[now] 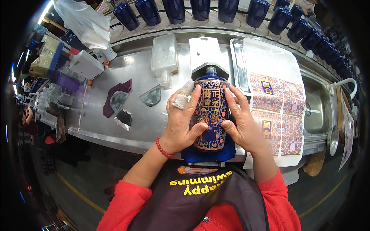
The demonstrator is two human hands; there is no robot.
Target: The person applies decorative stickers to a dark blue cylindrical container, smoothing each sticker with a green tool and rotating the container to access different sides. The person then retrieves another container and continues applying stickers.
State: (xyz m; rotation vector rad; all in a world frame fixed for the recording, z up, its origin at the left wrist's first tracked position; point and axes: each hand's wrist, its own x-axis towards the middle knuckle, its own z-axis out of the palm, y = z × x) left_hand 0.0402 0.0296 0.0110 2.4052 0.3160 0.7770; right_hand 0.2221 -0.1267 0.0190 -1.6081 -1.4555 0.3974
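A dark blue bottle (212, 133) covered in a colourful floral and gold pattern lies in front of me, its neck pointing away. My left hand (180, 119) clasps its left side, thumb on the front; one finger wears a grey cloth wrap (181, 101) and a red bead bracelet (163, 148) circles the wrist. From the other side my right hand (242, 121) holds it, thumb and fingertips against the decorated surface. Under the bottle's near end is a blue pad (227, 153). Beyond its neck stands a white holder (205, 52) with a dark notched edge.
Printed decorative sheets (283, 133) lie right, beside a metal tray (239, 57) and a sink (318, 111). On the metal bench (135, 69) are a clear bottle (164, 57), a dark scraper-like piece (151, 96) and purple cloth (111, 98). Blue bottles (200, 9) line the back.
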